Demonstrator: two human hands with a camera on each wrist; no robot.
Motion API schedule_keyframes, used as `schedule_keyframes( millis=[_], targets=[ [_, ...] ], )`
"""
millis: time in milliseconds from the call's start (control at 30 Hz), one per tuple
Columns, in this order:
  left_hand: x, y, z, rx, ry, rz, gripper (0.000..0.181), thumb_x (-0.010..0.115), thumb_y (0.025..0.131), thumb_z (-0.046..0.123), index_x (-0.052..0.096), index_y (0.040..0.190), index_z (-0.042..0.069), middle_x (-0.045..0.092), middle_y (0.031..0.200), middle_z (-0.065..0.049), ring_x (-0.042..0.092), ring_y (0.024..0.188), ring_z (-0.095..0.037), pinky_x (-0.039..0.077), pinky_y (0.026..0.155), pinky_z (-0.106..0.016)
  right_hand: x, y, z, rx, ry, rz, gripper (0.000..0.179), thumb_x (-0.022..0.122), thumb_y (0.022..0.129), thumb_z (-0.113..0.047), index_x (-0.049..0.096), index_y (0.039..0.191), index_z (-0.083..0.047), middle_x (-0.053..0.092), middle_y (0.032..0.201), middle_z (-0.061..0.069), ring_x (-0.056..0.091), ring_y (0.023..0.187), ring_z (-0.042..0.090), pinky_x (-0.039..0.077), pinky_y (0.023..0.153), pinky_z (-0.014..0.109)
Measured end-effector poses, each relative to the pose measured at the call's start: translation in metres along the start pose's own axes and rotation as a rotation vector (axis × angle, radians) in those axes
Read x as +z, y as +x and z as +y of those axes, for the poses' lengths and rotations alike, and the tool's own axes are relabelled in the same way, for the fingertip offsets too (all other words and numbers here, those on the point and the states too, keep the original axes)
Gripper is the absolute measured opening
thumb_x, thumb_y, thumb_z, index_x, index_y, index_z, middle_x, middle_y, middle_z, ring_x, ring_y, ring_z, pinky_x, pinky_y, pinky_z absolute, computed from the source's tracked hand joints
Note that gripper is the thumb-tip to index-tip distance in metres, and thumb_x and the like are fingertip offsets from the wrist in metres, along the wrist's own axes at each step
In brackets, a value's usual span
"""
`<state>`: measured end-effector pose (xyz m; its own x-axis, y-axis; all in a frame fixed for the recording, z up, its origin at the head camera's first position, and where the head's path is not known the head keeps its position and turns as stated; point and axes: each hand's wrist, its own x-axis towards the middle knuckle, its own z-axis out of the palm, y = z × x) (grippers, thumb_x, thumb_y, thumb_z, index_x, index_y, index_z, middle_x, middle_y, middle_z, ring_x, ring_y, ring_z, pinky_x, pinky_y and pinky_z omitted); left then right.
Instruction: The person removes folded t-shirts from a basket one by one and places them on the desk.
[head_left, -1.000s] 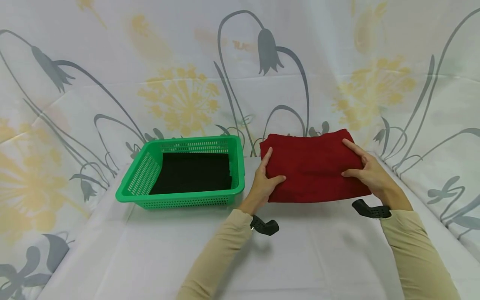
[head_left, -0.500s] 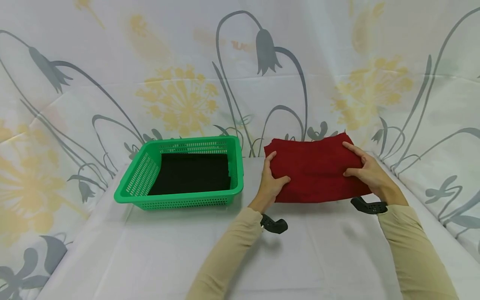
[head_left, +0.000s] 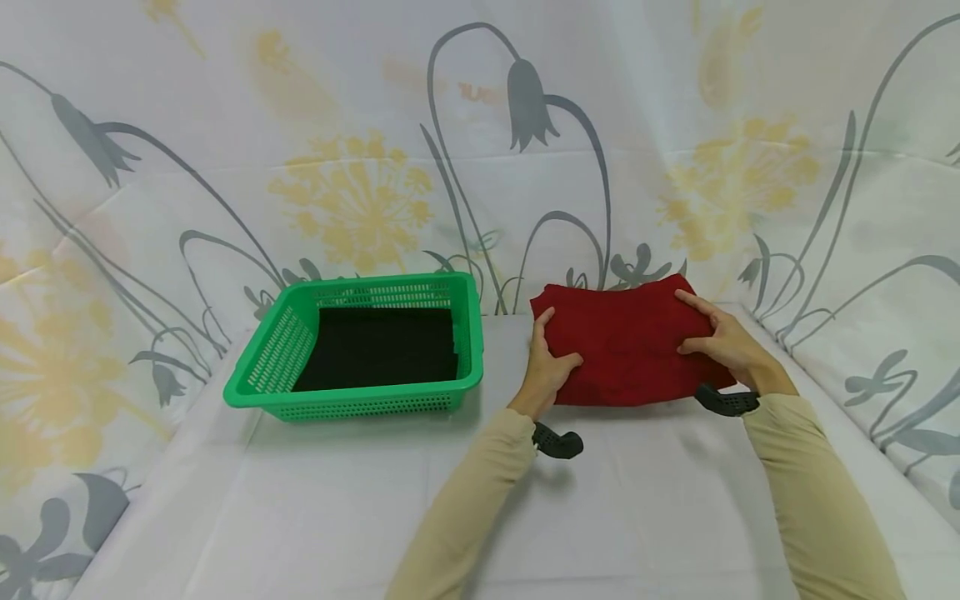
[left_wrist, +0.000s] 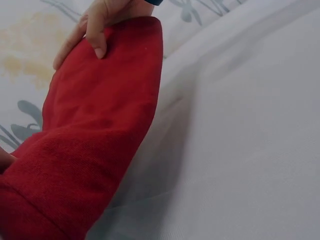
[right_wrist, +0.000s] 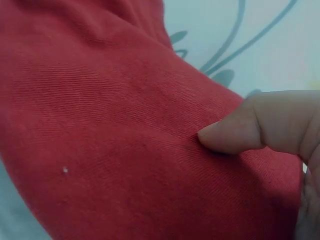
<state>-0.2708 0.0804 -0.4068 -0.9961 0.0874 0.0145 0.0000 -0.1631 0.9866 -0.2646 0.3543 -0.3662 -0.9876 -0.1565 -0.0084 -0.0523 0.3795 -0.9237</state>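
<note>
A folded red cloth is held by its two sides, close over the white table at the right. My left hand grips its left side, thumb on the near face. At the opposite side my right hand pinches the fabric, its thumb lying across the front. The left wrist view shows the red cloth sagging between the hands, with the right hand at the far end. In the right wrist view the thumb of the right hand presses on the ribbed fabric. The fingers behind the cloth are mostly hidden.
Left of the hands stands a green plastic basket with perforated walls. Folded black cloth lies inside it. A white sheet covers the table, and a flower-printed curtain hangs behind.
The red cloth has lowered slightly toward the table, its top edge dropping. My left hand has shifted a little to the right and down, bringing the hands closer together.
</note>
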Motion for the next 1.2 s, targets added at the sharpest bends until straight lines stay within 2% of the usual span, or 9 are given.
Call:
schedule_keyframes(
  millis=[167, 400, 600, 767, 967, 1200],
  targets=[
    [0.000, 0.007, -0.007, -0.015, 0.017, 0.007, 0.085, 0.062, 0.078, -0.015, 0.037, 0.143, 0.033, 0.033, 0.142, -0.003, 0.035, 0.124, -0.025, 0.038, 0.097, -0.043, 0.002, 0.009, 0.007, 0.015, -0.013, 0.011, 0.092, 0.064, 0.085, 0.006, 0.014, 0.157, -0.021, 0.020, 0.150, 0.020, 0.035, 0.119, 0.031, 0.044, 0.079, 0.021],
    [-0.008, 0.014, -0.014, -0.051, 0.024, -0.060, 0.090, 0.058, 0.077, -0.019, 0.032, 0.145, 0.033, 0.027, 0.147, -0.005, 0.032, 0.127, -0.027, 0.034, 0.100, -0.045, 0.007, 0.020, 0.015, 0.034, -0.018, 0.029, 0.093, 0.064, 0.083, 0.006, 0.016, 0.157, -0.021, 0.021, 0.150, 0.022, 0.035, 0.119, 0.033, 0.043, 0.080, 0.020],
    [-0.011, 0.018, -0.016, -0.088, 0.037, -0.062, 0.090, 0.056, 0.077, -0.020, 0.030, 0.146, 0.032, 0.025, 0.149, -0.006, 0.029, 0.130, -0.028, 0.031, 0.102, -0.046, 0.012, 0.027, 0.021, 0.043, -0.033, 0.030, 0.093, 0.063, 0.082, 0.007, 0.014, 0.157, -0.019, 0.020, 0.151, 0.024, 0.033, 0.122, 0.037, 0.041, 0.081, 0.021],
    [-0.010, 0.020, -0.017, -0.113, 0.046, -0.055, 0.088, 0.056, 0.078, -0.020, 0.029, 0.147, 0.029, 0.024, 0.150, -0.008, 0.027, 0.131, -0.029, 0.030, 0.104, -0.046, 0.013, 0.030, 0.021, 0.050, -0.061, 0.020, 0.094, 0.064, 0.081, 0.007, 0.015, 0.157, -0.016, 0.021, 0.149, 0.027, 0.033, 0.121, 0.040, 0.039, 0.083, 0.025],
    [-0.010, 0.021, -0.020, -0.125, 0.079, -0.040, 0.088, 0.057, 0.076, -0.021, 0.030, 0.146, 0.027, 0.028, 0.146, -0.010, 0.030, 0.130, -0.031, 0.029, 0.104, -0.047, 0.014, 0.031, 0.024, 0.040, -0.116, 0.009, 0.094, 0.066, 0.079, 0.007, 0.016, 0.156, -0.012, 0.024, 0.147, 0.031, 0.035, 0.120, 0.040, 0.036, 0.086, 0.028],
    [-0.014, 0.023, -0.027, -0.130, 0.129, -0.040, 0.088, 0.058, 0.076, -0.020, 0.029, 0.146, 0.025, 0.027, 0.148, -0.011, 0.029, 0.131, -0.032, 0.029, 0.104, -0.050, 0.016, 0.031, 0.031, 0.033, -0.200, 0.012, 0.089, 0.067, 0.080, 0.004, 0.019, 0.155, -0.006, 0.028, 0.143, 0.035, 0.035, 0.120, 0.043, 0.035, 0.092, 0.039]
  ],
)
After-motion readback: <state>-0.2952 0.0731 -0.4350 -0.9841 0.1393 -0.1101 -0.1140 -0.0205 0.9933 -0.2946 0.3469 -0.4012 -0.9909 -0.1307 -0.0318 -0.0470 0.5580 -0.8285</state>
